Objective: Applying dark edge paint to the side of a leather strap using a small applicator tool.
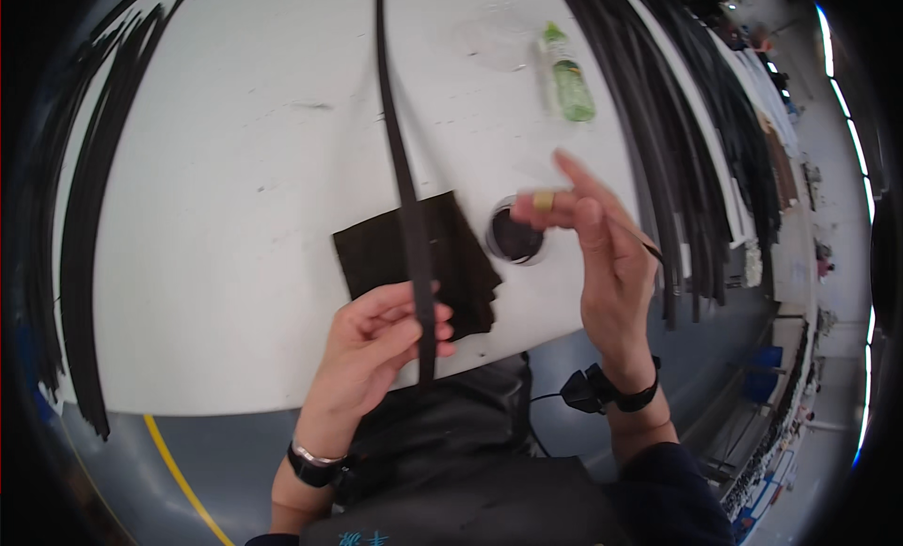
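My left hand (381, 339) pinches a long, narrow dark strip (403, 184) near its lower end, thumb in front and fingers behind. The strip runs up to the far edge of the view. Beneath it lies a fanned stack of dark, flat rectangular pieces (381, 245) on the white table. My right hand (611, 254) is raised beside a small round tub (515, 236) with dark contents, and partly overlaps it. One finger points outward, while another wears a yellow band (543, 201). A thin dark end (656, 253) sticks out behind that hand; blur hides the rest of it.
Bundles of long dark strips lie along the left (103, 189) and right (649, 123) sides of the white table (235, 292). A green bottle (570, 80) lies at the far right, next to a clear round item (494, 38). The table's near edge borders my lap.
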Demonstrator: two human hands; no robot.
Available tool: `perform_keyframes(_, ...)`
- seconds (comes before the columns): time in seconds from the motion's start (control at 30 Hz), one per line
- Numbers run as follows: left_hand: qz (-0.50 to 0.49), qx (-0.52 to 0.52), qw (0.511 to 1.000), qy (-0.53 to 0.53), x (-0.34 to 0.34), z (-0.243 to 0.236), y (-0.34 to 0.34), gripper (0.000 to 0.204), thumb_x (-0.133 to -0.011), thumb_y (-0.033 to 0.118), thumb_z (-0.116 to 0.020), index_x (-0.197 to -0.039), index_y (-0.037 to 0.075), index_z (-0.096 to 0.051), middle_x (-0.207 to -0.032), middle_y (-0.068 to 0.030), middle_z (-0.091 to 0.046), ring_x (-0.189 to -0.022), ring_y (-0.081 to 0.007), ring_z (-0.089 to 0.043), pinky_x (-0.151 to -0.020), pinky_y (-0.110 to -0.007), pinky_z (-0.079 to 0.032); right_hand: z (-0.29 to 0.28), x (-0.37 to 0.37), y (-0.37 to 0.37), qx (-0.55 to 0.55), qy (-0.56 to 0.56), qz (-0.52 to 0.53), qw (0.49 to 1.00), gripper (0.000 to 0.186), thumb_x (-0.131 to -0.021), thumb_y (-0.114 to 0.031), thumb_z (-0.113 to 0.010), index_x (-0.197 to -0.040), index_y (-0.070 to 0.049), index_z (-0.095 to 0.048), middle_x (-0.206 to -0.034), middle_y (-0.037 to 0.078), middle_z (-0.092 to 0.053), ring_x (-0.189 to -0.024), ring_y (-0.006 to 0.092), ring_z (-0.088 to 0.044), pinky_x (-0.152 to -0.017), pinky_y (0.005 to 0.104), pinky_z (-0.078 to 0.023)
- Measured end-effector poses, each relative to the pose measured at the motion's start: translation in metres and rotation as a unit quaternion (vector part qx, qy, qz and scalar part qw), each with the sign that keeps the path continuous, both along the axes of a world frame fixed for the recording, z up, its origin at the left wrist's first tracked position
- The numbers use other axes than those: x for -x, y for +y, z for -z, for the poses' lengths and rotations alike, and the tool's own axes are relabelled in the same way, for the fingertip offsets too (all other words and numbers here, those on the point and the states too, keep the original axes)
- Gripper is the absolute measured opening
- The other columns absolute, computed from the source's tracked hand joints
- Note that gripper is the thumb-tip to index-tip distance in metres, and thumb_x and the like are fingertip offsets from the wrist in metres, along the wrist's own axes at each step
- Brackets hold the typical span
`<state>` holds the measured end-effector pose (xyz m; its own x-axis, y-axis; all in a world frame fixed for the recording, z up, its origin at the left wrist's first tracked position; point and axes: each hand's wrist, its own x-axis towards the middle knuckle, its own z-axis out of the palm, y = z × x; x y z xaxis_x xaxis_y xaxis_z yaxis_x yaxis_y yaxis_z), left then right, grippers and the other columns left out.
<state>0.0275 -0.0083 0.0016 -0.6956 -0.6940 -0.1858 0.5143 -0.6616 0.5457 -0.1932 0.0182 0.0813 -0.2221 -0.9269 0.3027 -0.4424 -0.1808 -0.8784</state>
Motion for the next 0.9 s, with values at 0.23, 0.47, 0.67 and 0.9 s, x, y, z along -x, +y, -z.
perform_keyframes(0.23,-0.017,0.020,1.000,0.009,0.004,0.004,0.001,0.033,-0.090,0.000,-0.057,-0.122,-0.002,-0.055,-0.103,-0.0164,-0.065,-0.091,-0.0235,-0.067,-0.079,-0.041,-0.059,0.022,0.024,0.006,0.057,0.245,0.041,0.967,0.005,-0.086,0.001,-0.061,-0.081,0.001,-0.061,-0.076,0.008,-0.062,-0.071,0.0248,-0.057,-0.061,0.0321,-0.047)
perform_keyframes(0.47,-0.022,0.018,1.000,0.008,0.005,0.004,0.002,0.033,-0.090,0.002,-0.060,-0.122,-0.003,-0.055,-0.102,-0.0165,-0.065,-0.090,-0.0234,-0.067,-0.078,-0.040,-0.059,0.031,0.023,0.002,0.071,0.312,0.003,0.947,0.012,-0.089,-0.002,-0.057,-0.077,0.001,-0.058,-0.073,0.008,-0.061,-0.072,0.0272,-0.054,-0.063,0.0335,-0.044)
perform_keyframes(0.67,-0.024,0.019,0.999,0.010,0.005,0.005,0.001,0.033,-0.089,0.002,-0.060,-0.122,-0.003,-0.054,-0.103,-0.0171,-0.065,-0.090,-0.0235,-0.067,-0.077,-0.040,-0.060,0.038,0.024,-0.002,0.083,0.323,0.002,0.943,0.011,-0.083,0.000,-0.063,-0.075,0.001,-0.056,-0.075,0.007,-0.061,-0.072,0.0270,-0.053,-0.060,0.0350,-0.044)
perform_keyframes(0.9,-0.021,0.020,1.000,0.011,0.005,0.003,0.000,0.033,-0.090,0.001,-0.059,-0.122,-0.003,-0.054,-0.104,-0.0171,-0.065,-0.091,-0.0236,-0.067,-0.078,-0.040,-0.059,0.039,0.027,-0.001,0.103,0.323,0.003,0.941,0.014,-0.081,0.002,-0.065,-0.072,0.001,-0.054,-0.076,0.007,-0.061,-0.072,0.0271,-0.053,-0.060,0.0335,-0.045)
